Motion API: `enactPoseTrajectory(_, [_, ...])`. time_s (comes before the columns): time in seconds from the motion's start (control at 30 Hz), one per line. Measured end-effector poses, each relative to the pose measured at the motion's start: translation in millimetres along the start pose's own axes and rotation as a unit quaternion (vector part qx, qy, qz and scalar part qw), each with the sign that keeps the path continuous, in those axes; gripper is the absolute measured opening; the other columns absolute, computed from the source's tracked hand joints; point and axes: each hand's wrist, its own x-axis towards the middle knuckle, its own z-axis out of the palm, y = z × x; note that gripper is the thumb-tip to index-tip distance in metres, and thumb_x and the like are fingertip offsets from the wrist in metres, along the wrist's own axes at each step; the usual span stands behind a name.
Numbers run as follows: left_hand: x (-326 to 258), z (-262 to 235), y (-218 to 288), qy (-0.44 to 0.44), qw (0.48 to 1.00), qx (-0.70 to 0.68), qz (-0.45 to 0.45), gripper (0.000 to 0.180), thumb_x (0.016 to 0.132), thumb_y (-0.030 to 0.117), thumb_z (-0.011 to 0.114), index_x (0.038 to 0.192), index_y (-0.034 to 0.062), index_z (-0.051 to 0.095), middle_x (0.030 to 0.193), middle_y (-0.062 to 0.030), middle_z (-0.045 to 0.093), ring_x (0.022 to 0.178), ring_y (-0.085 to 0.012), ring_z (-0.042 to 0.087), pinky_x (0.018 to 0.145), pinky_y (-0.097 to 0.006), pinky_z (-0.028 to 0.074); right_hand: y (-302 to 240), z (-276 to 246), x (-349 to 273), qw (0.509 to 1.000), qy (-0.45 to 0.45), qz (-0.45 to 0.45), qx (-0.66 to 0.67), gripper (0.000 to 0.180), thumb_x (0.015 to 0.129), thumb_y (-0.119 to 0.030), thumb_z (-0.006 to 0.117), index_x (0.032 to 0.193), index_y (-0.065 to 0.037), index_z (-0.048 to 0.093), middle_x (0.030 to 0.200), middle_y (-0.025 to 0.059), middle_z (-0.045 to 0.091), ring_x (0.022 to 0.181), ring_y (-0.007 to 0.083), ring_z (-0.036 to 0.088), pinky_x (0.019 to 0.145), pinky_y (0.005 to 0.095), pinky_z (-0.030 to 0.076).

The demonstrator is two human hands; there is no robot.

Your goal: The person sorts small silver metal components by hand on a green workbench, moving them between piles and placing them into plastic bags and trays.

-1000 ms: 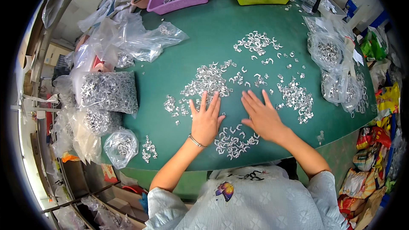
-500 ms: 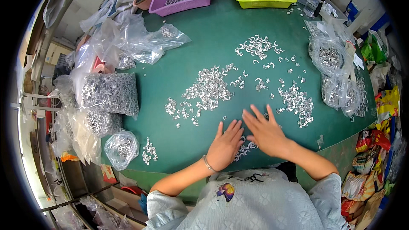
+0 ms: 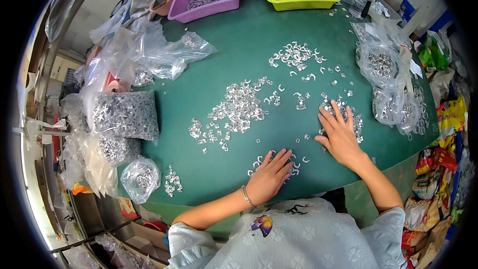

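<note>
My left hand lies flat, fingers spread, over a small pile of silvery crescent-shaped metal pieces near the table's front edge. Pieces show on both sides of it. Farther right, my right hand is spread over the near left part of a pile of small silvery metal pieces, hiding some of them. Between and beyond the hands lies a larger heap of similar small pieces. Another group of crescent pieces is spread out at the far side.
Bulging clear bags of metal parts line the left side; more bagged parts lie at the right. At the back stand a purple basin and a yellow-green basin. A small cluster sits at the front left.
My hands have moved apart from close together. The right hand went right and away onto the right pile; the left came slightly nearer, onto the crescent pieces. The view has shifted a little.
</note>
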Motion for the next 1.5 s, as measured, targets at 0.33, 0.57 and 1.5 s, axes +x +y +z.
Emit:
enactPoseTrajectory(0.33, [94,-18,-65,0.103,0.963,0.243,-0.061,0.051,0.09,0.022,0.059,0.135,0.0008,0.046,0.147,-0.014,0.037,0.137,-0.0344,0.031,0.107,-0.061,0.026,12,10,32,0.996,0.036,-0.076,-0.019,0.061,0.09,-0.042,0.057,0.136,-0.003,0.047,0.147,0.0088,0.038,0.14,0.0322,0.027,0.112,0.0577,0.019])
enactPoseTrajectory(0.57, [84,-23,-81,0.111,0.9,0.381,-0.181,0.056,0.09,0.034,0.056,0.136,0.0033,0.047,0.149,-0.0149,0.034,0.138,-0.0341,0.029,0.104,-0.067,0.024,38,7,38,0.986,0.148,0.027,-0.066,0.053,0.086,-0.04,0.062,0.123,-0.002,0.058,0.14,0.015,0.043,0.137,0.0371,0.029,0.108,0.0623,0.02])
enactPoseTrajectory(1.5, [38,-17,-25,-0.047,0.997,0.067,0.0,0.063,0.085,0.018,0.063,0.139,-0.0033,0.038,0.15,-0.0221,0.027,0.138,-0.0417,0.027,0.11,-0.051,0.029,24,35,138,0.99,0.084,-0.097,0.056,0.057,0.094,-0.046,0.049,0.141,-0.014,0.043,0.151,0.0149,0.032,0.142,0.0377,0.021,0.114,0.0553,0.018])
